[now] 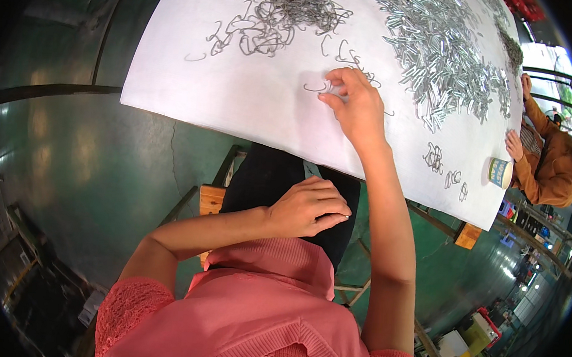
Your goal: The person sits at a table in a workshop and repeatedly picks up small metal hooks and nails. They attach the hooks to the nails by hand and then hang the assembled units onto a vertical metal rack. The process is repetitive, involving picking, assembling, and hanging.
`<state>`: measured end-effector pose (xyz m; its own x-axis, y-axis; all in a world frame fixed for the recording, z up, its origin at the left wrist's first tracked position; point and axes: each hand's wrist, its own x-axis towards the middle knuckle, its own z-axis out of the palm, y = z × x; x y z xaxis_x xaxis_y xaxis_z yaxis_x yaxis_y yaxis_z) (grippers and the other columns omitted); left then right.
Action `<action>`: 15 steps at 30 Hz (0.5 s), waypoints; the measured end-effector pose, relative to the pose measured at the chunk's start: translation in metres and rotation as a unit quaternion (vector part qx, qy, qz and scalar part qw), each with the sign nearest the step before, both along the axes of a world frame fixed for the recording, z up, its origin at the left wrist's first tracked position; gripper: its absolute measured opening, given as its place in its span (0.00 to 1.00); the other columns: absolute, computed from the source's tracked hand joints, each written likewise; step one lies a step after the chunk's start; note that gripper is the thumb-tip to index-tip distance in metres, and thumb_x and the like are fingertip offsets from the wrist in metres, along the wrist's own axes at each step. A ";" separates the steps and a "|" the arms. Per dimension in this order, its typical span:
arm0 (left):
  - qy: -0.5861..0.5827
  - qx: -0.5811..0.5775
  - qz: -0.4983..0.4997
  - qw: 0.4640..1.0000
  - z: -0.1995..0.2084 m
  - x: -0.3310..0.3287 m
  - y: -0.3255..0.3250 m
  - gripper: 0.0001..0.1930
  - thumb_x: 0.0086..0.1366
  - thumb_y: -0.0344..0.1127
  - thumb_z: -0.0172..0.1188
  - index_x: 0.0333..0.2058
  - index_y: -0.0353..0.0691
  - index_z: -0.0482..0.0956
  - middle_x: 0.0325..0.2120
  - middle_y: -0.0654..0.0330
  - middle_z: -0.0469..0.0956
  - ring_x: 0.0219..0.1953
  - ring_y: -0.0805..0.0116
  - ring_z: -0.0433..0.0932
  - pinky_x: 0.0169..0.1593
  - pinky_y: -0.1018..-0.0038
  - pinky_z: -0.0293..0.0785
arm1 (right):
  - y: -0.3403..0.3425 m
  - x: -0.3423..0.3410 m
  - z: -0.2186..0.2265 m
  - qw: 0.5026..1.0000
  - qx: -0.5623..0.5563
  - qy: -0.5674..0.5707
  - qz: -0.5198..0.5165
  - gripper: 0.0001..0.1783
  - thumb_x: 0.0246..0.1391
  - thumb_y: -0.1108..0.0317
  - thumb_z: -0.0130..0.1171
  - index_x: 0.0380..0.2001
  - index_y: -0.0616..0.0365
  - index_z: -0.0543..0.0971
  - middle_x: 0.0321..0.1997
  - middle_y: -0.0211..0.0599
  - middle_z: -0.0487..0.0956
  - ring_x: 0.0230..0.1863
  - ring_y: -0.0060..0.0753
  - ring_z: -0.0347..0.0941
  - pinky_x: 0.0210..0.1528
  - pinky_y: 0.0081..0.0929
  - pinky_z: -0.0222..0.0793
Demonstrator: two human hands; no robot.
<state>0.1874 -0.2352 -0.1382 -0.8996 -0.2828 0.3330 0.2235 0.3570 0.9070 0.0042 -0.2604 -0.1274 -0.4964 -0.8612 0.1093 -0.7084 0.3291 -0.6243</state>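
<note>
My right hand (353, 104) reaches onto the white table (238, 103) and pinches a thin bent wire hook (316, 87) between thumb and fingertips. My left hand (307, 207) rests flat on my lap over black trousers, fingers together, holding nothing. A tangled heap of bent wire hooks (283, 11) lies at the far side of the table. To its right spreads a large pile of small shiny metal clips (438, 50).
A paper cup (500, 172) stands near the table's right corner, beside a few small assembled wire pieces (435, 156). Another person in an orange jacket (549, 162) sits at the right edge with hands on the table. Green floor surrounds the wooden bench.
</note>
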 end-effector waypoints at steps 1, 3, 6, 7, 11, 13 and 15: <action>0.000 -0.003 -0.005 1.000 0.000 0.000 0.000 0.06 0.53 0.31 0.67 0.31 0.44 0.81 0.30 0.66 0.80 0.35 0.68 0.77 0.40 0.71 0.70 | 0.001 0.001 -0.003 1.000 -0.005 -0.008 -0.007 0.12 0.39 0.68 0.69 0.30 0.51 0.78 0.31 0.28 0.78 0.34 0.37 0.76 0.37 0.35 0.68; -0.007 -0.011 -0.011 1.000 0.002 -0.002 0.000 0.06 0.53 0.31 0.67 0.31 0.43 0.81 0.30 0.65 0.80 0.35 0.67 0.77 0.40 0.71 0.70 | 0.004 0.001 -0.009 0.999 -0.035 0.001 -0.013 0.10 0.40 0.69 0.68 0.28 0.52 0.77 0.29 0.29 0.79 0.32 0.38 0.77 0.36 0.35 0.68; -0.001 -0.010 -0.023 1.000 0.003 -0.005 -0.001 0.07 0.52 0.30 0.67 0.32 0.42 0.81 0.29 0.63 0.80 0.34 0.65 0.77 0.40 0.70 0.70 | 0.009 0.003 -0.010 0.995 -0.087 0.033 -0.025 0.08 0.43 0.71 0.66 0.27 0.53 0.76 0.27 0.32 0.79 0.29 0.39 0.77 0.34 0.36 0.69; 0.003 -0.007 -0.026 1.000 0.003 -0.007 -0.001 0.07 0.52 0.29 0.67 0.32 0.41 0.81 0.29 0.62 0.80 0.33 0.64 0.78 0.40 0.70 0.70 | 0.012 0.004 -0.006 0.994 -0.095 0.027 -0.042 0.07 0.43 0.71 0.65 0.27 0.54 0.76 0.27 0.32 0.79 0.28 0.40 0.76 0.33 0.36 0.70; -0.010 0.001 -0.040 0.999 0.006 -0.014 0.003 0.07 0.51 0.25 0.65 0.31 0.40 0.81 0.28 0.61 0.80 0.33 0.62 0.78 0.39 0.70 0.70 | 0.061 -0.026 0.008 0.975 -0.145 -0.062 -0.154 0.05 0.48 0.74 0.63 0.31 0.58 0.78 0.30 0.34 0.81 0.30 0.31 0.78 0.35 0.27 0.72; -0.014 -0.002 -0.043 0.999 0.005 -0.014 0.005 0.07 0.51 0.24 0.65 0.30 0.39 0.81 0.28 0.60 0.80 0.33 0.62 0.78 0.39 0.70 0.70 | 0.097 -0.046 0.016 0.959 -0.171 -0.092 -0.208 0.06 0.51 0.76 0.62 0.34 0.62 0.79 0.31 0.32 0.82 0.32 0.21 0.77 0.37 0.20 0.72; 0.001 -0.009 -0.039 0.999 0.003 -0.017 0.008 0.08 0.51 0.26 0.66 0.31 0.40 0.81 0.27 0.63 0.80 0.30 0.65 0.77 0.36 0.72 0.69 | 0.147 -0.078 0.006 0.936 -0.165 -0.120 -0.287 0.06 0.52 0.76 0.60 0.35 0.64 0.79 0.30 0.32 0.81 0.31 0.20 0.74 0.36 0.18 0.70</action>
<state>0.1705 -0.2273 -0.1353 -0.9180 -0.2063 0.3387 0.2523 0.3552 0.9001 -0.0737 -0.1134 -0.1209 -0.9108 -0.3850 0.1490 -0.3015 0.3738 -0.8771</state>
